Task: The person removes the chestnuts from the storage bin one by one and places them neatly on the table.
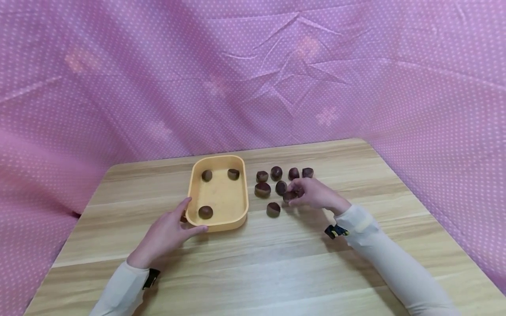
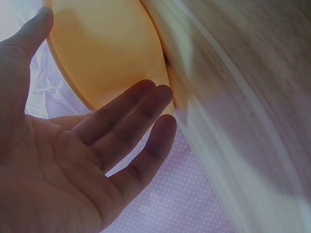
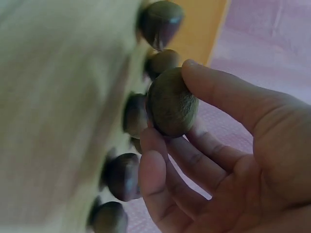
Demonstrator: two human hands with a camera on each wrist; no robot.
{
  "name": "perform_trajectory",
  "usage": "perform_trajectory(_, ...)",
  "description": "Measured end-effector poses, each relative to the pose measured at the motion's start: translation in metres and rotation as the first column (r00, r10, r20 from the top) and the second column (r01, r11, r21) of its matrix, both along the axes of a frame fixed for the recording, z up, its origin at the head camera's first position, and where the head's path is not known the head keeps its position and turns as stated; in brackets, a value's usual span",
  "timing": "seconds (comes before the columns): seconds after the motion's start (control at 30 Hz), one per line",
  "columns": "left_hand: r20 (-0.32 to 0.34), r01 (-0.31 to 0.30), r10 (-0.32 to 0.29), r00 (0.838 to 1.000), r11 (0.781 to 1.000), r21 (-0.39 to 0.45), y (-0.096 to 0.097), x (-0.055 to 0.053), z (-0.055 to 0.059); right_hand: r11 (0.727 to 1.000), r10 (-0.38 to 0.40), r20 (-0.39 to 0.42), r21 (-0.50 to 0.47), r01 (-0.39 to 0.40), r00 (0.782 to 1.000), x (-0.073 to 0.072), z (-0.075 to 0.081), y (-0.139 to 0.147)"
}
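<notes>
My right hand (image 1: 314, 193) pinches a chestnut (image 3: 172, 103) between thumb and fingertips, close to the other loose chestnuts on the table. In the right wrist view its broad dull side shows. At the near left corner of a shallow yellow tray (image 1: 242, 223) is my left hand (image 1: 168, 230), thumb along the near rim and fingers by the left side. The left wrist view shows those fingers (image 2: 129, 126) fairly straight against the tray's outer wall. Inside the tray lie three chestnuts: one near the front (image 1: 205, 212), two toward the back.
Several chestnuts sit right of the tray, among them a front one (image 1: 273, 210), one nearest the tray (image 1: 262, 190) and a far right one (image 1: 307, 172). All stand on a wood-grain table (image 1: 253, 272). Pink dotted cloth (image 1: 253, 87) hangs behind and at the sides.
</notes>
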State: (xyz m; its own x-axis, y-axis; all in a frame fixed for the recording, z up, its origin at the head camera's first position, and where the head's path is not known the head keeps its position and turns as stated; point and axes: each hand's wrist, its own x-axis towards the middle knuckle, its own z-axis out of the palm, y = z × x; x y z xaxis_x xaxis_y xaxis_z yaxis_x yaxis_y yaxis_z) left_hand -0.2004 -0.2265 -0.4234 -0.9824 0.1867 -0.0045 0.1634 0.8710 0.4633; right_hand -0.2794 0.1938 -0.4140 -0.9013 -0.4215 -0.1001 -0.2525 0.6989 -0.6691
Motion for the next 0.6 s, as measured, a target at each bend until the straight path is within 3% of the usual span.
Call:
perform_trajectory(0.23, 0.0, 0.004, -0.004, 1.0, 1.0, -0.002, -0.001, -0.002, 0.003, 0.996, -0.016, -0.008, 0.092, 0.016, 1.0, 0.0, -0.007, -0.006)
perform_trajectory(0.6, 0.019, 0.011, -0.011, 1.0, 1.0, -0.007, -0.004, -0.006, 0.004, 0.993, -0.019, -0.035, 0.117, 0.023, 0.999, 0.0, -0.007, -0.014)
